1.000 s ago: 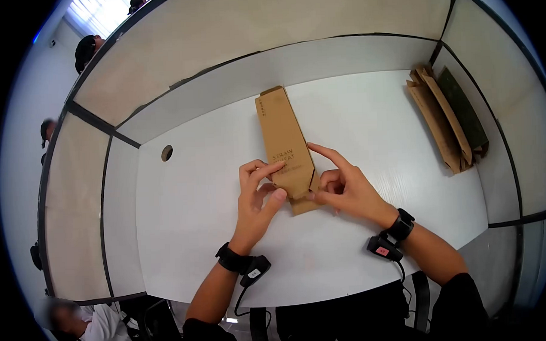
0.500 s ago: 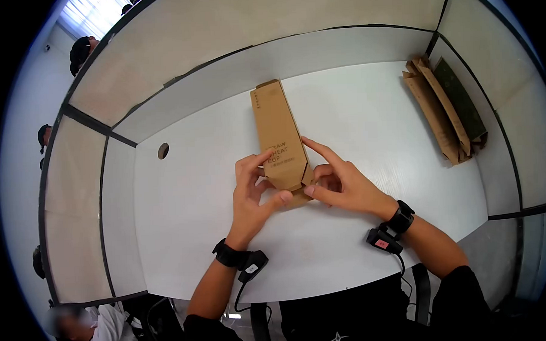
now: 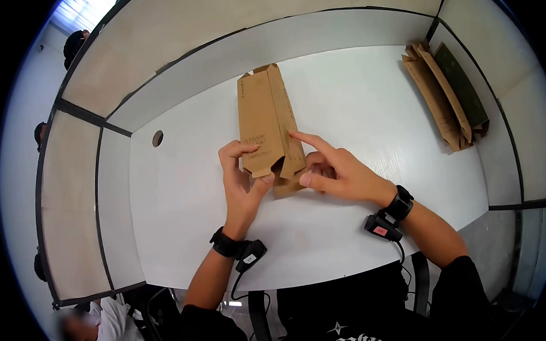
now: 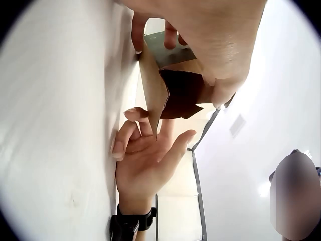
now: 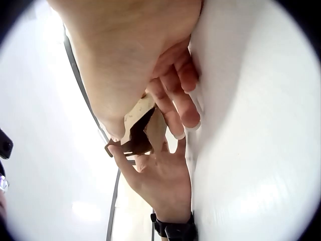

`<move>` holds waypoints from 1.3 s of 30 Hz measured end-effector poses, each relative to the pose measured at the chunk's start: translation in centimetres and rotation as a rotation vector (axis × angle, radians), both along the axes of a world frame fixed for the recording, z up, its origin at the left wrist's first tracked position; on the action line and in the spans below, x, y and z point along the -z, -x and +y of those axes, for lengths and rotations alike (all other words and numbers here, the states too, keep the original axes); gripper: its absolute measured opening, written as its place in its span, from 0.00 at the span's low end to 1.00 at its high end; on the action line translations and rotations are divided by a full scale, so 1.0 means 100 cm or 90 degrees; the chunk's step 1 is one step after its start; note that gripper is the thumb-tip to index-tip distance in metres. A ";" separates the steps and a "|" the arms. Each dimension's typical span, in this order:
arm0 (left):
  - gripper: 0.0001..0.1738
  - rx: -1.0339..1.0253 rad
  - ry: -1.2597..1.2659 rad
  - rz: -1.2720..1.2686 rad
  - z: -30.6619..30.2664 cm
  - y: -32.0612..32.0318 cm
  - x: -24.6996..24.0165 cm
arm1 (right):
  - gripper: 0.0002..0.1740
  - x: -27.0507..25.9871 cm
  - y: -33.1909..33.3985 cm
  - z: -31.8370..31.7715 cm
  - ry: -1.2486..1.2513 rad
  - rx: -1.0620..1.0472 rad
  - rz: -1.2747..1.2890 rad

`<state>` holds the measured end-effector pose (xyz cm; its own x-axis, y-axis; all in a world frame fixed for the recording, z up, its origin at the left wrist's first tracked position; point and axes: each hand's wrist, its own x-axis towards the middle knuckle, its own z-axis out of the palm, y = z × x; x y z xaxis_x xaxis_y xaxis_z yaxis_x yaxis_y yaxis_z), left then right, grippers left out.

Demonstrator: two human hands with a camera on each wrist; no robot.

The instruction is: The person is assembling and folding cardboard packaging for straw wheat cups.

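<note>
A long brown cardboard box point(image 3: 256, 111) printed "STRAW" lies on the white table, its near end facing me with loose flaps. My left hand point(image 3: 238, 187) grips its near left corner, fingers over the printed top and thumb at the top flap. Beside the near right corner, my right hand point(image 3: 348, 175) touches the box's side with a straight index finger, its thumb off the flaps. In the left wrist view, the dark mouth of the box point(image 4: 181, 93) gapes, with a bottom flap point(image 4: 154, 93) hanging out. The right wrist view shows the opening partly behind the right fingers point(image 5: 173, 105).
Folded brown cardboard pieces point(image 3: 436, 101) stand at the back right beside a dark green panel point(image 3: 462, 92). Low partition walls point(image 3: 316, 27) enclose the table. A round hole point(image 3: 157, 138) is in the tabletop at left. Another person point(image 3: 113, 329) sits beyond the lower left corner.
The box has gone from flatter to squarer, its right side now showing and its near end opened. It has turned slightly left. The right thumb has come off the near flap.
</note>
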<state>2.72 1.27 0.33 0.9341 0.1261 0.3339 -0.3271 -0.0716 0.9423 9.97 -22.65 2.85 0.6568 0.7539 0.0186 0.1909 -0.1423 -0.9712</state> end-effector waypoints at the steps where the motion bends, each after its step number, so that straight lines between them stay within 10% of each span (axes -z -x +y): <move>1: 0.30 -0.005 -0.016 0.006 0.000 0.000 -0.002 | 0.46 0.000 0.000 0.000 0.002 0.005 0.003; 24: 0.14 -0.048 -0.020 0.025 -0.007 0.003 -0.006 | 0.45 -0.018 0.004 0.000 0.023 0.032 0.030; 39: 0.21 0.061 -0.038 0.018 -0.005 0.008 -0.006 | 0.43 -0.021 -0.006 -0.009 0.015 0.004 0.069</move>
